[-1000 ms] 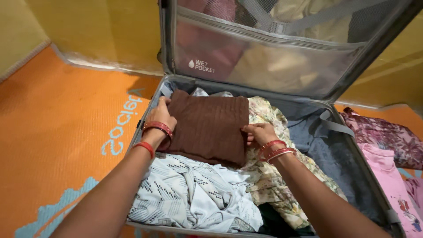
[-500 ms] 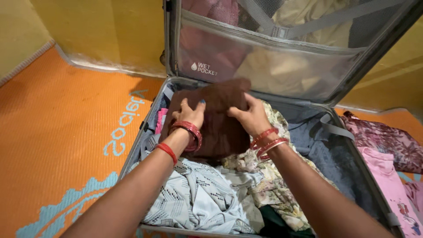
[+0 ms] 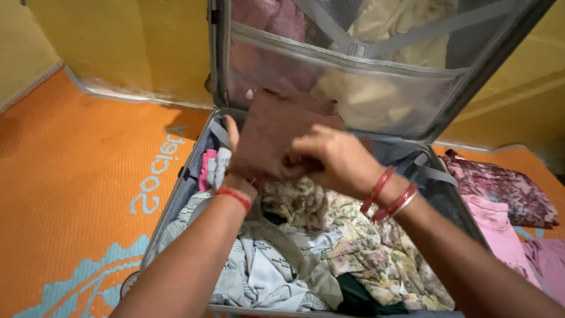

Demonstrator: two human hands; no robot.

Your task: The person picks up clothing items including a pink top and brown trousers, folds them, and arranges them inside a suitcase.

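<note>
You've lifted the brown knit cloth (image 3: 273,132) off the suitcase (image 3: 176,203) pile; left hand (image 3: 235,159) underneath and right hand (image 3: 326,156) on top both grip it.

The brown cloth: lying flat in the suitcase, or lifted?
Lifted. The brown cloth is bunched between the left hand and right hand, raised above the clothes in the suitcase.

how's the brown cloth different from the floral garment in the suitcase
The brown cloth is plain, dark and ribbed-looking; the floral garment is pale with a flower print. The brown cloth is lifted off the pile, bunched between the left hand and right hand; the floral garment lies loose and crumpled in the suitcase, with neither hand gripping it. Less of the brown cloth shows than of the spread floral one. Both are soft fabric items.
</note>
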